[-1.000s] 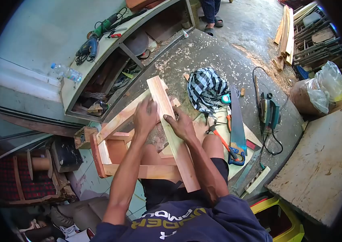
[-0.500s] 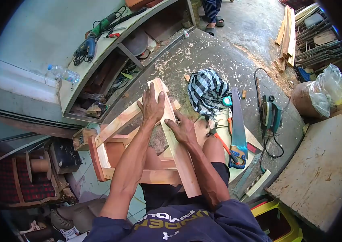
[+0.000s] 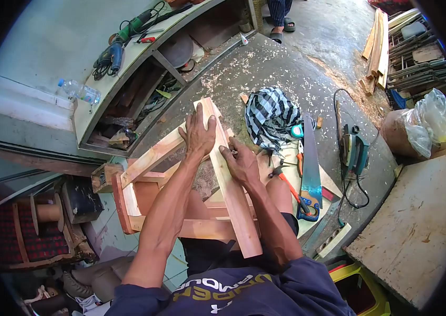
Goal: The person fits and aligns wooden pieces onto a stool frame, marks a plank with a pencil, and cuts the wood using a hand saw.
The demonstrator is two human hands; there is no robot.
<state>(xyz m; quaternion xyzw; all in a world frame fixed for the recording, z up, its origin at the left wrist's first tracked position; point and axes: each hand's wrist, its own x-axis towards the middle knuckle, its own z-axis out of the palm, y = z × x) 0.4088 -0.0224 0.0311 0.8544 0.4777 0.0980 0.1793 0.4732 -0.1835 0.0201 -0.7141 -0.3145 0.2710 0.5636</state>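
A long pale wooden board slants across a wooden frame with reddish end pieces, propped over my lap. My left hand holds the board near its far end, fingers stretched along it and thumb at its right side. On the board's right edge, lower down, rests the thumb of my right hand. The right fingers curl beside that edge, their tips partly hidden. Right of the board are a checked black-and-white cloth, a teal tape measure, a handsaw and an orange-handled hammer.
A corded green-black power tool sits on the shavings-strewn floor. Power tools and a plastic bottle rest on the left shelf. Another person's feet show at the back. Timber strips lie far right.
The view has shifted slightly. My right fingers have drawn in and curl more beside the board. My left hand keeps nearly the same place on it.
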